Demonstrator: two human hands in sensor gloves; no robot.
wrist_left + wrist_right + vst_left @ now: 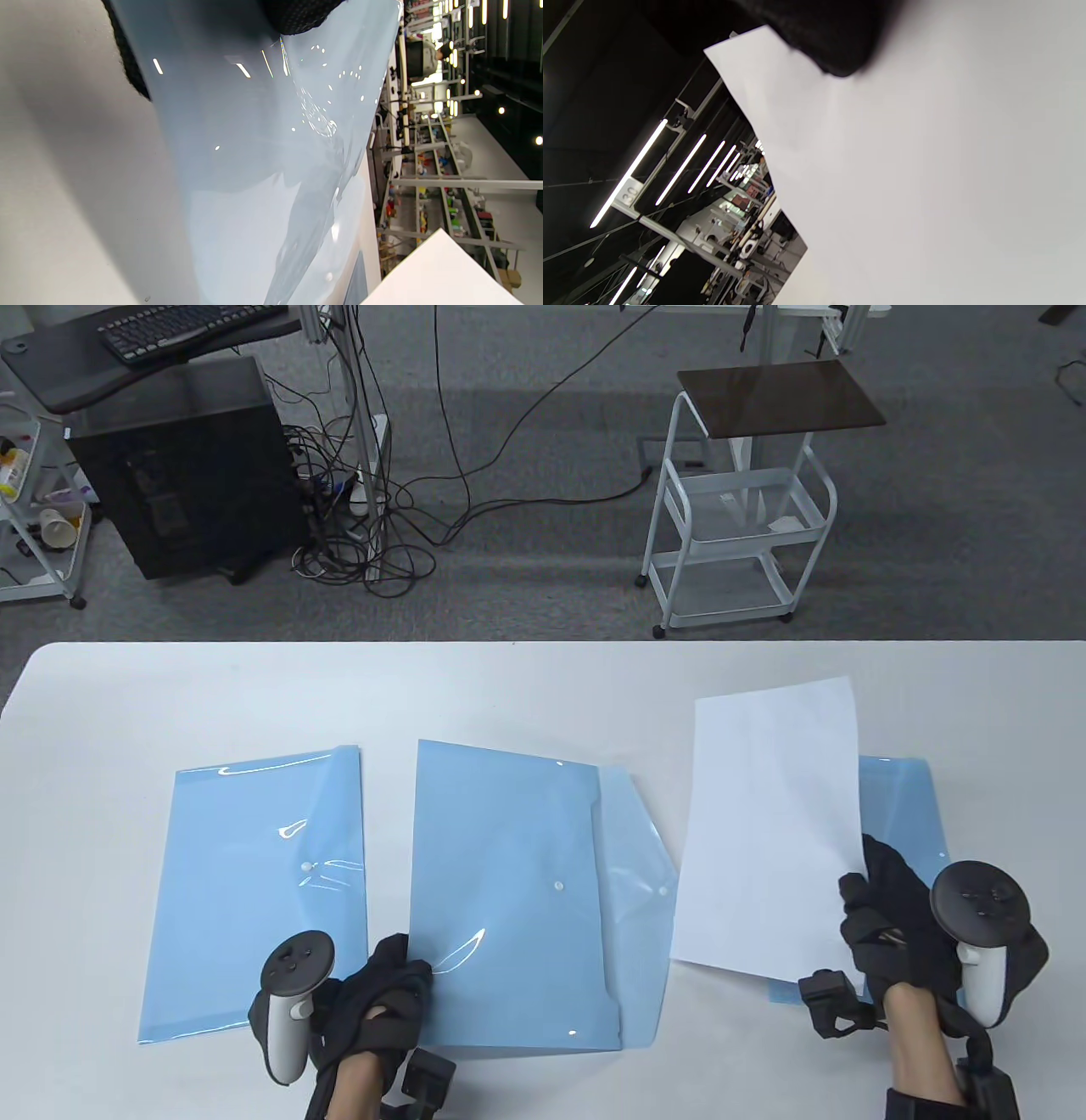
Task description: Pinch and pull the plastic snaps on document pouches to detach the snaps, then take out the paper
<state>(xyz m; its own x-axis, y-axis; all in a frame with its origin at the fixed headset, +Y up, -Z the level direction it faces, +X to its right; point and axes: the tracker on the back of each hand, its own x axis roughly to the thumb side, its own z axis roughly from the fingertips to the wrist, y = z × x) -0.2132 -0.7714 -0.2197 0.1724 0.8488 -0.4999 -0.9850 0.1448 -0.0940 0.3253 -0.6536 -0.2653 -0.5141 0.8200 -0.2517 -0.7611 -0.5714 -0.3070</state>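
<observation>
Right hand [891, 916] pinches the white paper sheet [772, 823], lifted clear; left hand [382, 997] grips the middle translucent blue plastic pouch [509, 899] near the counter's [543, 687] front edge, anchoring it.

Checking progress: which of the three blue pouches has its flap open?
The middle pouch, held by the left hand: its flap lies folded out rightward. The left pouch is snapped; the right pouch is mostly hidden by paper.

Grey carpet floor [526, 585] beyond white table [526, 687]. Black PC tower [182, 466] far left, under dark desk [76, 364] carrying keyboard [182, 326]. Tangled cables [365, 526] on floor beside tower. White trolley [734, 517], dark top, far right. Ceiling strip lights [683, 169] lit.
</observation>
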